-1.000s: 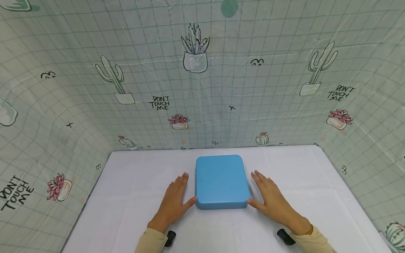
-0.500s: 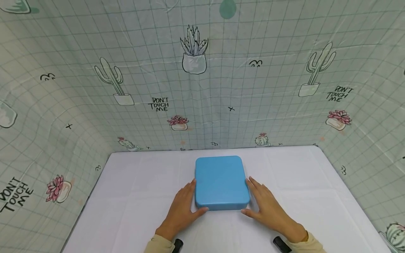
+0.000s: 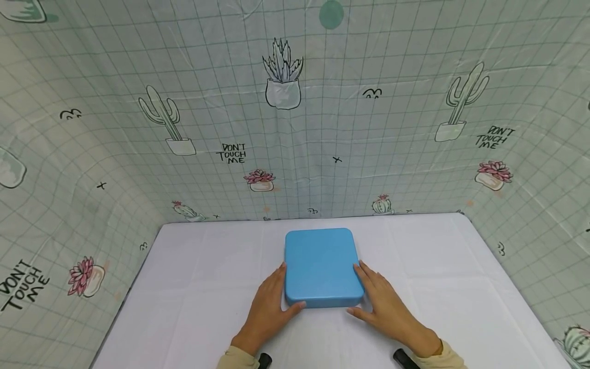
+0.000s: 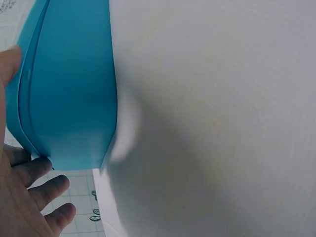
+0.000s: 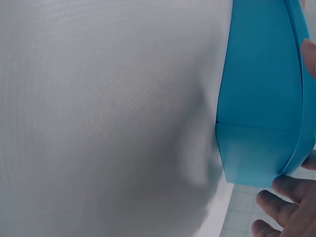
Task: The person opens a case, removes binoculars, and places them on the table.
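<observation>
A square blue box stands on the white table, its flat lid facing up in the head view. Both wrist views show a seam between the lid and the box body. My left hand grips the lid's near left corner, thumb at the front and fingers along the left side. At the near right corner, my right hand has its thumb by the front edge and its fingers against the right side. In the right wrist view, the fingertips touch the lid's lower edge. The inside of the box is hidden.
White cloth covers the table around the box. A grid-patterned curtain with cactus drawings encloses the back and both sides. Black wrist devices show by the beige sleeves.
Both hands have moved inward and slightly nearer to me, fingers from apart to against the box's sides, thumbs round to the front. The box stays in place with its lid on.
</observation>
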### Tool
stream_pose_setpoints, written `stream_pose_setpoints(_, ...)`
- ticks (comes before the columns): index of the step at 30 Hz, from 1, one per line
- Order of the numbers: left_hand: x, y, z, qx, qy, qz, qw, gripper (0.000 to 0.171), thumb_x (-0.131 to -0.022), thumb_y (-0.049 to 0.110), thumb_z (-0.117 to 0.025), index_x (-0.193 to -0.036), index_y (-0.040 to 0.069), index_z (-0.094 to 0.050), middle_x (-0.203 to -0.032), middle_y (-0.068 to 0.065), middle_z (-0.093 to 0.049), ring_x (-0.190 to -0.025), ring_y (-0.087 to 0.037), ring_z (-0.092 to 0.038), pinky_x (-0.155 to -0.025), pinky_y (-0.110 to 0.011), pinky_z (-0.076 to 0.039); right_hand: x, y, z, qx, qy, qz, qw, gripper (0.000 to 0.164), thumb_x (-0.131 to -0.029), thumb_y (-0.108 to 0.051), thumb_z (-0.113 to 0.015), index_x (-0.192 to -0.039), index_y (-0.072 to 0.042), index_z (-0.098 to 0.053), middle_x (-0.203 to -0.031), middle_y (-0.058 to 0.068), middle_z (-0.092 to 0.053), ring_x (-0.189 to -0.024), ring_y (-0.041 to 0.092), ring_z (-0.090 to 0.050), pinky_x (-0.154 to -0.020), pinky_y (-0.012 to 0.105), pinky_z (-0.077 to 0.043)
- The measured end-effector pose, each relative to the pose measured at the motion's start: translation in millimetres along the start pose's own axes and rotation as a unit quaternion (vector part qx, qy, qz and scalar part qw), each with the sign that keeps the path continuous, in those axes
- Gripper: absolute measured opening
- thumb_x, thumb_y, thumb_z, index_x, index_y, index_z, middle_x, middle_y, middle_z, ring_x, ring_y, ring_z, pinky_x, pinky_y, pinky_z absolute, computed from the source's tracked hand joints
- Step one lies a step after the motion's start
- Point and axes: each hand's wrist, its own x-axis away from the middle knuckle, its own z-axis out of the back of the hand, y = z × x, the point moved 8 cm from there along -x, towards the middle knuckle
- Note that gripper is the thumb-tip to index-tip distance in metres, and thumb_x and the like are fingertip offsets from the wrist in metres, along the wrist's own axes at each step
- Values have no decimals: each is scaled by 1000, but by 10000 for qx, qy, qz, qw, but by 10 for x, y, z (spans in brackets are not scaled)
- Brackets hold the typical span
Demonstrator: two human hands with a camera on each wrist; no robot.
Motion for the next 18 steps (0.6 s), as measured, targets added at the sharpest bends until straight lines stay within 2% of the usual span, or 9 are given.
stream_pose_setpoints(7,5,6,-10,34,34,43,10000,92,-83,63,-52,-147,4,-21,-149,-9,-29,-133,-25,-31,-105,-46,-29,7,-13,-5,-41,105,2,9999,95,-75,-46,-74,-146,-5,-26,-148,15,-28,-130,32,-34,-102,50,-29)
stream_pose_setpoints(13,-1,-5,-24,51,-6,99,9999,92,-83,64,-51,-147,5,-20,-150,-8,-27,-134,-26,-30,-105,-46,-28,5,-25,-2,-87,128,-44,9999,90,-79,-47,-69,-146,-5,-26,-148,16,-28,-130,32,-33,-101,51,-30)
stream_pose_setpoints(18,-6,15,-10,69,74,12,9999,94,-82,64,-54,-146,2,-22,-149,-10,-28,-133,-28,-31,-105,-47,-29,-6,-22,-2,-141,109,-153,9997,87,-82,-47,-66,-146,-5,-26,-148,15,-28,-130,32,-32,-100,51,-31)
